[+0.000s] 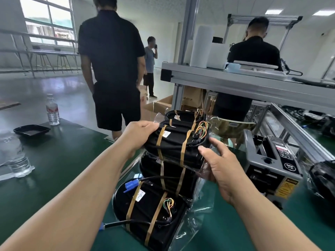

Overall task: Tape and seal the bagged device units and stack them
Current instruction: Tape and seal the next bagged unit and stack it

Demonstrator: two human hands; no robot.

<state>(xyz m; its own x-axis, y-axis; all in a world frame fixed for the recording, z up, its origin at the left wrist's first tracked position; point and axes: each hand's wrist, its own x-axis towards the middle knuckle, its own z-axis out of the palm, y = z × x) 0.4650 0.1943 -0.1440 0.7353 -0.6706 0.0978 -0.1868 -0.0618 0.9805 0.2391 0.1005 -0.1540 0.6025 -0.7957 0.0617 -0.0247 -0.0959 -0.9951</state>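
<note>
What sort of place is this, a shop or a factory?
Probably a factory packing line: a green-matted workbench, a tape dispenser machine and identical bagged device units, bound with tape and stacked on the bench.

One wide-angle camera sits at the person's head, facing forward and down over the green table (54, 160). Both forearms enter from the near edge. The left hand (139, 134) and right hand (219, 160), gripping a bagged unit (174, 145), sit close at mid-frame, and the far room fills the top.
</note>
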